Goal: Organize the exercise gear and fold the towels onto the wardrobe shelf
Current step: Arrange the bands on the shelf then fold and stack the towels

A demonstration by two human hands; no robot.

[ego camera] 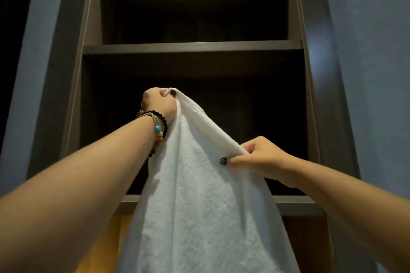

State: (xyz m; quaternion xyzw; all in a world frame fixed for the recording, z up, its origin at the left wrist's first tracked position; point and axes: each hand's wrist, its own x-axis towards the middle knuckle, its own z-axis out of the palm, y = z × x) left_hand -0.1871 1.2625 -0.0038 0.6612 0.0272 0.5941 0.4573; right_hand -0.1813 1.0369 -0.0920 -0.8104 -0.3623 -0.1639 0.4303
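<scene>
Both hands hold a white towel (199, 201) up before the dark wardrobe (84, 86), the left hand (158, 104) gripping its top corner high, the right hand (257, 157) pinching the edge lower, while the shelf (193, 46) above looks bare, though too dim to tell.

Towel (199, 184) hangs across lower shelf (297, 205) front, upper shelf (193, 47) bay open, wardrobe (310, 95) sides hem in.

Head cam, close, tilted up at wardrobe shelf (193, 45), arms foreground.
</scene>
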